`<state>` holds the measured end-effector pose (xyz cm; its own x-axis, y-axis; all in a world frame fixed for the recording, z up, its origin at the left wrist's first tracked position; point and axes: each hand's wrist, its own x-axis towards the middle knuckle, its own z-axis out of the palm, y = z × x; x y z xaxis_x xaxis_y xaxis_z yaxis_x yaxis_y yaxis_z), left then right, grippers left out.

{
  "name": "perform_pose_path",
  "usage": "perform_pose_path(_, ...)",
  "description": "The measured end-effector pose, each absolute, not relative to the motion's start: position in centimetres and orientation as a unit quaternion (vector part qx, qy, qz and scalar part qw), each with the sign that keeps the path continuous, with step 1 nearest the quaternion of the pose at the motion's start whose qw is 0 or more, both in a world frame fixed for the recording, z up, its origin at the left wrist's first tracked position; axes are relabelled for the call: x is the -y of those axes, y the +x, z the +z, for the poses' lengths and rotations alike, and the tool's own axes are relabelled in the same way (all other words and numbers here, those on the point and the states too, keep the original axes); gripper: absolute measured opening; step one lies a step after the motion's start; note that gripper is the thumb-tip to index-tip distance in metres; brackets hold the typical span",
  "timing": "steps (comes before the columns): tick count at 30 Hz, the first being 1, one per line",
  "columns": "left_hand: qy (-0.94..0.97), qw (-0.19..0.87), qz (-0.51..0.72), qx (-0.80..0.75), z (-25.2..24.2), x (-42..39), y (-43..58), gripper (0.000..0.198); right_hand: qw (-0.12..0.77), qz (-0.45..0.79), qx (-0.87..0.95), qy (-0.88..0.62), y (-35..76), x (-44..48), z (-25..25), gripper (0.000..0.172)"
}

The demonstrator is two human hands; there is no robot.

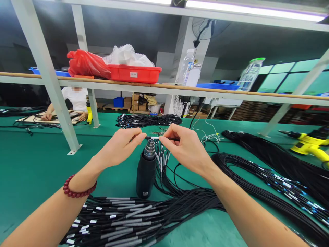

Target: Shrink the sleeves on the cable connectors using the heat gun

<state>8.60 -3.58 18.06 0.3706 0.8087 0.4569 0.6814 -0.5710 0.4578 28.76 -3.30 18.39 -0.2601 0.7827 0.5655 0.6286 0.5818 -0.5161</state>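
My left hand (125, 144) pinches one end of a thin black cable with a white sleeve (155, 137) on it. On the other side of the sleeve, my right hand (183, 145) grips the same cable, closed round it. The sleeve lies level between both hands, just over the metal nozzle of a black heat gun (146, 175) that stands upright on the green bench. Whether the sleeve touches the nozzle I cannot tell. Behind the heat gun hang several cables with white and grey sleeves (161, 159).
A bundle of black cables with grey sleeves (131, 219) lies in front. Coiled cables (246, 171) and a yellow tool (308, 144) are at the right. A shelf (169, 90) with a red bin (136, 73) crosses above. Across the bench sits another person (75, 97).
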Motion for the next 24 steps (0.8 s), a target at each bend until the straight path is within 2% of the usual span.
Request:
perform_pose_path(8, 0.812, 0.116, 0.331, -0.466, 17.4, 2.3, 8.4, 0.036, 0.406, 0.134, 0.785, -0.449, 28.8, 1.8, 18.0, 0.018)
perform_pose_path(24, 0.811, 0.125, 0.341, -0.460, 17.1, 1.5, 8.2, 0.027, 0.404, 0.132, 0.789, -0.444, 28.8, 0.9, 17.7, 0.017)
